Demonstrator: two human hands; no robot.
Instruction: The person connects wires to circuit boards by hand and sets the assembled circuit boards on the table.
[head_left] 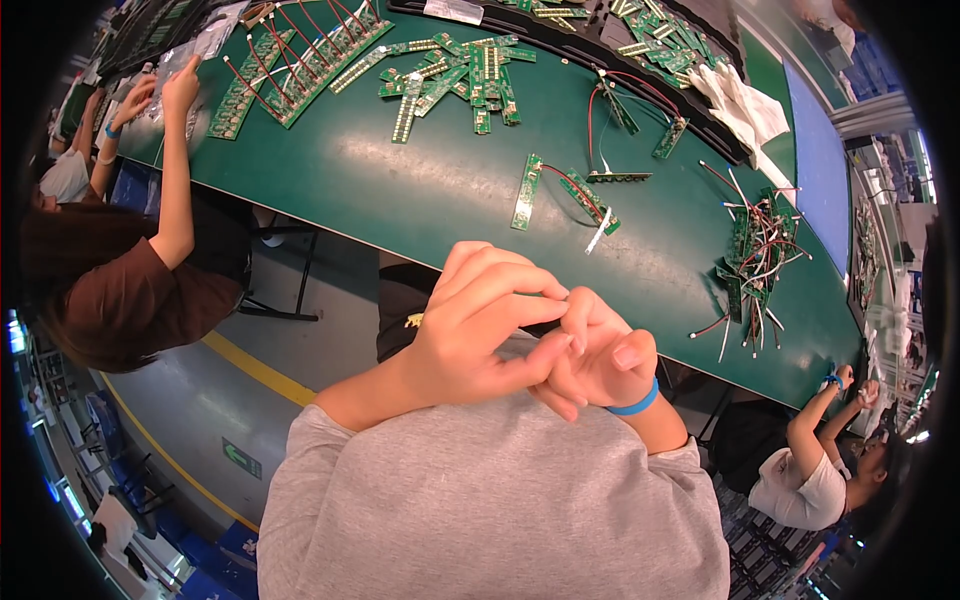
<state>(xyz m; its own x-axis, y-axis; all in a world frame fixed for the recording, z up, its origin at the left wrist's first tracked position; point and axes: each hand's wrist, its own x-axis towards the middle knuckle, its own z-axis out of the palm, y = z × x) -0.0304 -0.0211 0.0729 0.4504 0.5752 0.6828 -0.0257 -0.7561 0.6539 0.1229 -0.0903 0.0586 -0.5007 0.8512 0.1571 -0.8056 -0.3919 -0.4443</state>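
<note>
My left hand [480,325] and my right hand [610,355] meet in front of my chest, just off the table's near edge. The left thumb and forefinger close on a bent finger of the right hand. No separate thing shows between them, though the overlapping fingers hide part of the contact. My right palm is turned partly up, its fingers loosely curled and its thumb apart. A blue wrist band [635,398] circles my right wrist. Beyond the hands on the table lie a green circuit board strip [526,192] and a wired board [588,200], joined by red and black wires.
On the green table [420,195] lie a pile of board strips [470,80], wired boards [300,75] and a tangled wired heap [757,255]. A black tray [570,45] and white gloves [738,108] are at the back. Co-workers sit left [140,290] and right [810,470].
</note>
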